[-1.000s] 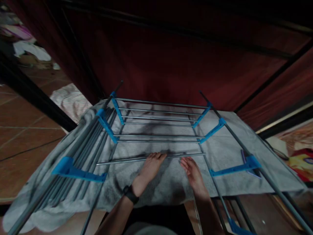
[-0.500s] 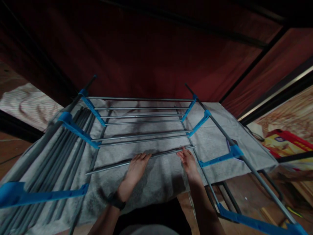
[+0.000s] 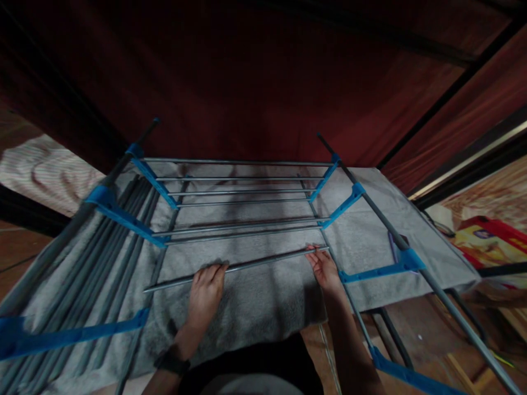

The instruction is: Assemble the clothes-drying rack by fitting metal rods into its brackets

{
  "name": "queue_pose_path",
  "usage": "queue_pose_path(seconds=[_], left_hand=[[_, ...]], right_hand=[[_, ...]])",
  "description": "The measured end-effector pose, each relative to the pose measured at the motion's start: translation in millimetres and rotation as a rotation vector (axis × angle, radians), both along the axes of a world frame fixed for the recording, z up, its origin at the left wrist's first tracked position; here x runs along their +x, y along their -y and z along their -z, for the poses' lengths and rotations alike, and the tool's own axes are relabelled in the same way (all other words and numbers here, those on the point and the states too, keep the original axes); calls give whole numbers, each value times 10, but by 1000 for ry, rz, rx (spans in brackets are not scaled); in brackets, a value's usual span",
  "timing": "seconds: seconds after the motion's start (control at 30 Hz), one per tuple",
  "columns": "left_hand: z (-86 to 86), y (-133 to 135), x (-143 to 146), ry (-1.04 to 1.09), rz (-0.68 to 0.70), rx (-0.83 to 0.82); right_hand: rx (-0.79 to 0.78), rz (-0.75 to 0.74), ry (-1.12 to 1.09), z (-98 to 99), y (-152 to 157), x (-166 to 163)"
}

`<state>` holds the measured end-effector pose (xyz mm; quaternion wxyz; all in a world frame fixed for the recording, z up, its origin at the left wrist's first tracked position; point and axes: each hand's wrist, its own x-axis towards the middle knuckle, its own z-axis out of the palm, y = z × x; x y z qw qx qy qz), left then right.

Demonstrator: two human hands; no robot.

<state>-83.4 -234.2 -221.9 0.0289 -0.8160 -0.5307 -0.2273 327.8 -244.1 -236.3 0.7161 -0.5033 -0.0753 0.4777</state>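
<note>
A loose grey metal tube (image 3: 267, 260) lies slantwise between the two sides of a rack frame, its right end higher in view. My left hand (image 3: 207, 286) is wrapped over it left of its middle. Close to the tube's right end, the fingers of my right hand (image 3: 321, 264) pinch it from below. The rack has blue plastic brackets (image 3: 125, 215) on the left and matching blue brackets (image 3: 343, 206) on the right. Several crossbars (image 3: 242, 224) join the two sides beyond my hands. Nearer me, a left bracket (image 3: 78, 332) and a right bracket (image 3: 381, 271) have no bar between them.
Several spare grey tubes (image 3: 99, 263) lie side by side at the left on a grey cloth (image 3: 263, 296) covering the table. A dark red curtain (image 3: 247, 82) hangs behind. To the right is a red and yellow package (image 3: 489, 241); a dark phone-like object (image 3: 393, 247) lies under the right rail.
My left hand has slid left along the tube. My right hand has moved slightly right, closer to its end. The view has shifted a little.
</note>
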Motion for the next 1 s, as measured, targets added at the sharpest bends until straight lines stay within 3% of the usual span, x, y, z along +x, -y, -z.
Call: queue_pose_path(seconds=[0.2, 0.63, 1.0], left_hand=[[64, 70, 24, 7, -11, 64], [-38, 86, 49, 10, -2, 4], [45, 114, 38, 37, -7, -90]], right_hand=[[-9, 45, -27, -11, 9, 1], [-79, 100, 36, -20, -4, -13], [-71, 97, 110, 1, 67, 21]])
